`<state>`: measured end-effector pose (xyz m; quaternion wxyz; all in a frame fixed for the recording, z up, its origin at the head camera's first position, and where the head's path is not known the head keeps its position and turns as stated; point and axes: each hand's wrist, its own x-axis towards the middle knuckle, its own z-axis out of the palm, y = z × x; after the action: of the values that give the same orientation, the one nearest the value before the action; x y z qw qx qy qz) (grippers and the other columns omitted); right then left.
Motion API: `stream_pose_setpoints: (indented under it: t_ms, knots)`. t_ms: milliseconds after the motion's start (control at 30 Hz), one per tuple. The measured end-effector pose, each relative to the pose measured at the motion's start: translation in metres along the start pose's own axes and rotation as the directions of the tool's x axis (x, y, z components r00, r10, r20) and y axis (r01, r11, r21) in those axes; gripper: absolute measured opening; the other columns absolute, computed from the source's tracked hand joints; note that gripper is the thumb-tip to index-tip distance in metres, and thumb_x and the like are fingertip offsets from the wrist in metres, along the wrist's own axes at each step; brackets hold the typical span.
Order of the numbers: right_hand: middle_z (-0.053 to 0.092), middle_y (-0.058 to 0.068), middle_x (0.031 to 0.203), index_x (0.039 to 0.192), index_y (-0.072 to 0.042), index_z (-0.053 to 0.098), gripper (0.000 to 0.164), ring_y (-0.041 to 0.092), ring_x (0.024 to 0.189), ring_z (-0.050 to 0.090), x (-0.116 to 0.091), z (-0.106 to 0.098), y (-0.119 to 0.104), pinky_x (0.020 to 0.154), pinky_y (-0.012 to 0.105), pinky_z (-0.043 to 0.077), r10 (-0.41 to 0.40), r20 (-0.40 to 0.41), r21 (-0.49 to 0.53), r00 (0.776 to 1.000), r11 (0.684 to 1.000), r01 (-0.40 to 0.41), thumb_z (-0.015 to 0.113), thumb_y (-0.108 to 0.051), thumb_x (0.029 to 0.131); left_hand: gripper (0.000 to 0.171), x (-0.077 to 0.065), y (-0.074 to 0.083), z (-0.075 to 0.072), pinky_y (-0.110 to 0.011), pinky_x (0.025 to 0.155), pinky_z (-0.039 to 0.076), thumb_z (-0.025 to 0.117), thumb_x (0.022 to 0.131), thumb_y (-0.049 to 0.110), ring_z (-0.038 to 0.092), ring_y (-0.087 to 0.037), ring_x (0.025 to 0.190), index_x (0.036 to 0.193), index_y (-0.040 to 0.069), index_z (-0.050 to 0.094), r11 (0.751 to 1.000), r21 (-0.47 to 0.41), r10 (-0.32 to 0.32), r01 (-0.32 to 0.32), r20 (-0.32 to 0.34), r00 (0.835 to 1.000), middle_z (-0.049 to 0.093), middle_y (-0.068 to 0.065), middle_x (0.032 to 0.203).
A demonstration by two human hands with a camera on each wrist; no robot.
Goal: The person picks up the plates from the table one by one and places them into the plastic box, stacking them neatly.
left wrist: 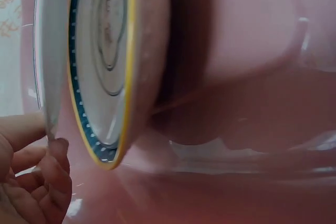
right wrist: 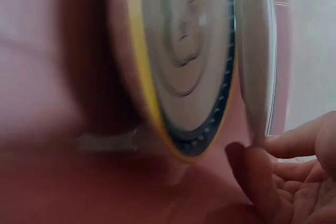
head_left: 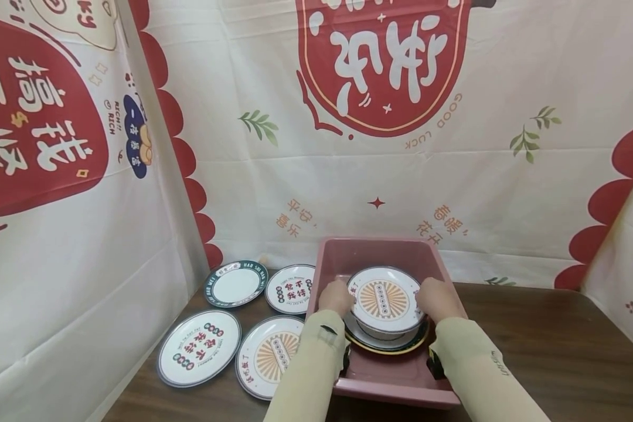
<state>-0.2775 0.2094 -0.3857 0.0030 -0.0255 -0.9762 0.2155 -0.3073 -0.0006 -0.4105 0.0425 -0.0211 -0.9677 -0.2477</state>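
Both hands hold a white plate with an orange sunburst print (head_left: 384, 300) over the pink bin. My left hand (head_left: 337, 298) pinches its left rim between thumb and fingers, as the left wrist view also shows. On the opposite rim, my right hand (head_left: 436, 299) has the same pinch. Under the held plate lies a plate with a yellow rim and a dark green dotted band (left wrist: 107, 153), inside the bin (head_left: 380, 390). In the right wrist view a gap shows between this yellow-rimmed plate (right wrist: 197, 145) and the held one's underside.
Left of the bin, several plates lie on the brown wooden table (head_left: 533, 340): a green-rimmed one (head_left: 236, 284), two with red lettering (head_left: 199, 349) (head_left: 290, 288), and another sunburst plate (head_left: 266, 357) partly behind the left sleeve. Printed cloth (head_left: 348, 181) hangs behind and at both sides.
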Motion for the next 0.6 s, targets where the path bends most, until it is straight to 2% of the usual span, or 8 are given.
stream_pose_setpoints:
  t_ms: [67,133,267,367,467,600]
  knots:
    - [0.054,0.01,0.067,0.075,0.006,0.059,0.017,0.023,0.061,0.051,0.001,0.003,0.001,0.06,0.037,0.044,-0.038,-0.019,-0.078,0.999,0.996,0.036,0.054,-0.005,0.087,0.058,0.0,-0.002,0.004,-0.037,0.069,0.051,0.079,0.072,0.024,0.063,-0.024,0.076,0.114,-0.005,0.054,0.999,0.039,0.011,-0.012,0.016,1.0,0.065,-0.012,0.083]
    - [0.055,0.012,0.069,0.074,0.006,0.059,0.017,0.025,0.064,0.051,0.002,0.006,0.002,0.062,0.041,0.045,-0.059,-0.032,-0.117,0.998,0.992,0.055,0.055,-0.006,0.086,0.06,-0.001,-0.003,0.007,-0.037,0.067,0.052,0.083,0.067,0.026,0.063,-0.025,0.074,0.111,-0.005,0.055,0.997,0.074,0.023,-0.025,0.027,0.999,0.065,-0.012,0.082]
    - [0.055,0.013,0.071,0.075,0.004,0.059,0.009,0.026,0.064,0.051,0.003,0.011,0.002,0.06,0.04,0.045,-0.003,0.028,-0.096,1.0,0.995,0.006,0.059,-0.003,0.081,0.047,-0.001,-0.006,0.012,-0.037,0.065,0.051,0.086,0.061,0.029,0.062,-0.023,0.07,0.089,0.002,0.06,0.988,0.139,0.06,-0.065,0.04,0.997,0.065,-0.009,0.079]
    - [0.053,0.013,0.072,0.078,0.003,0.059,0.007,0.026,0.064,0.052,0.002,0.014,0.0,0.058,0.038,0.045,0.04,0.088,-0.075,0.995,0.997,-0.033,0.062,-0.003,0.076,0.04,-0.001,-0.007,0.013,-0.036,0.063,0.051,0.087,0.059,0.032,0.061,-0.021,0.068,0.078,0.006,0.063,0.976,0.194,0.088,-0.097,0.056,0.995,0.063,-0.005,0.075]
    - [0.054,0.013,0.074,0.08,0.003,0.059,0.011,0.026,0.065,0.053,0.0,0.016,-0.002,0.058,0.039,0.045,0.06,0.092,-0.075,0.994,0.996,-0.053,0.065,-0.005,0.075,0.04,-0.003,-0.007,0.013,-0.035,0.062,0.051,0.087,0.057,0.037,0.06,-0.021,0.07,0.075,0.008,0.066,0.957,0.259,0.113,-0.127,0.069,0.991,0.061,-0.006,0.076]
    - [0.054,0.013,0.073,0.08,0.003,0.058,0.011,0.026,0.065,0.053,-0.003,0.017,-0.005,0.057,0.04,0.045,0.061,0.069,-0.092,0.996,0.994,-0.055,0.064,-0.005,0.075,0.046,-0.005,-0.006,0.013,-0.035,0.064,0.051,0.086,0.058,0.04,0.06,-0.023,0.077,0.081,0.006,0.068,0.941,0.313,0.116,-0.132,0.07,0.991,0.06,-0.01,0.083]
